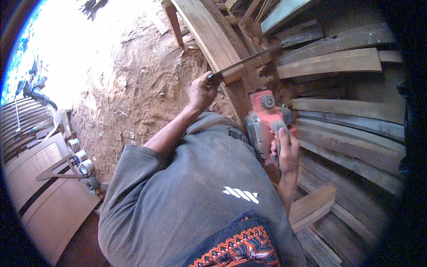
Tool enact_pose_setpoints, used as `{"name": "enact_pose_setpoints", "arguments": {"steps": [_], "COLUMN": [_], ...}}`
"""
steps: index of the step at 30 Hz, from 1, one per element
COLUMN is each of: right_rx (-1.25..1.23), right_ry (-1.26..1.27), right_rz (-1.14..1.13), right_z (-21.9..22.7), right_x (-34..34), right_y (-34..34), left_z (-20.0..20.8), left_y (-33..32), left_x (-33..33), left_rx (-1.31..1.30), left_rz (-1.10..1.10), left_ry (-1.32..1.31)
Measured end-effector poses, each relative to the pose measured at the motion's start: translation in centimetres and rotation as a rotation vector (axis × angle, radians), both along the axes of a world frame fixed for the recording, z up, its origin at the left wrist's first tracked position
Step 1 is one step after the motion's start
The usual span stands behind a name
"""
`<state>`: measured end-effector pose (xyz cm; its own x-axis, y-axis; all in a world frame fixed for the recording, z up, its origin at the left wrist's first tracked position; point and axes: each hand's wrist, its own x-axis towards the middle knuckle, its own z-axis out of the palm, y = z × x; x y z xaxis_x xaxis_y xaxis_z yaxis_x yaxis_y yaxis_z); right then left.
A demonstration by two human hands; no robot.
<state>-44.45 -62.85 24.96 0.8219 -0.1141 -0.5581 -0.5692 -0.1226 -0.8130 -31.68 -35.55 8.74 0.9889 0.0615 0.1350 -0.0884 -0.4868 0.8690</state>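
Observation:
My right hand [287, 149] is wrapped around the handle of a red and grey electric planer [262, 113] with a round knob on top. The planer sits over the workpiece on the narrow wooden bench [213, 33]; its underside is hidden. Farther ahead, my left hand [201, 92] is closed at the black end of a long, thin, dark metal bar [251, 58]. I cannot make out whether the bar is a clamp or a saw blade. It lies slantwise across the bench, over a short reddish wooden block [234, 74].
Long planks [342, 115] are stacked along the right side, and a short thick board [313, 207] lies lower right. Wood scraps and dust litter the earthen floor [142, 75]. Several cans [86, 167] and flat wooden panels [58, 200] stand at left.

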Motion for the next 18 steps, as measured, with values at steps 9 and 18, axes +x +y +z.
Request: {"name": "enact_pose_setpoints", "arguments": {"steps": [9, 18], "right_rx": [-0.019, -0.047], "right_ry": [-0.069, -0.143], "right_rz": [0.051, 0.193], "right_z": [0.9, 4.0], "right_x": [0.7, 2.7], "right_y": [0.3, 1.6], "left_z": [-0.6, 0.3], "left_y": [-1.2, 0.1], "left_x": [-1.1, 1.7], "left_rx": [-0.045, -0.309], "left_rz": [-0.004, -0.028], "left_ry": [-0.077, -0.096]}}
